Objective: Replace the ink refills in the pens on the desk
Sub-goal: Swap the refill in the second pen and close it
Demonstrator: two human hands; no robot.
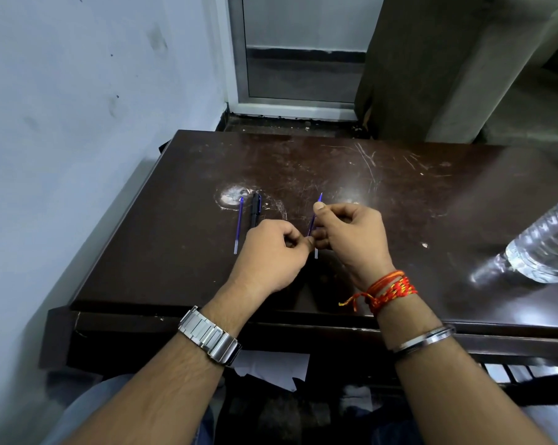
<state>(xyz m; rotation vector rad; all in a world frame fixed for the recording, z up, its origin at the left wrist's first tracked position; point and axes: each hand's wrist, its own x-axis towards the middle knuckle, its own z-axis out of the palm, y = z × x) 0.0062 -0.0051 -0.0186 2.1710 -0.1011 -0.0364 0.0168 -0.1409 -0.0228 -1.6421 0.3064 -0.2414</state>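
Observation:
My right hand (351, 234) pinches a thin blue ink refill (313, 221) above the dark wooden desk (162, 252). The refill stands nearly upright, its tip pointing away from me and its clear end hanging below my fingers. My left hand (273, 252) is curled into a loose fist just left of it, thumb tip touching the refill's lower part; I cannot see anything inside the fist. A second blue refill (238, 224) lies flat on the desk to the left. Next to it lies a black pen (255, 208), its near end hidden behind my left hand.
A clear plastic water bottle (544, 248) lies on the desk at the right edge. A grey wall (62, 123) runs close along the desk's left side. White papers (271, 364) show under the desk's front edge. A white scuff (231, 195) marks the desk beyond the pen.

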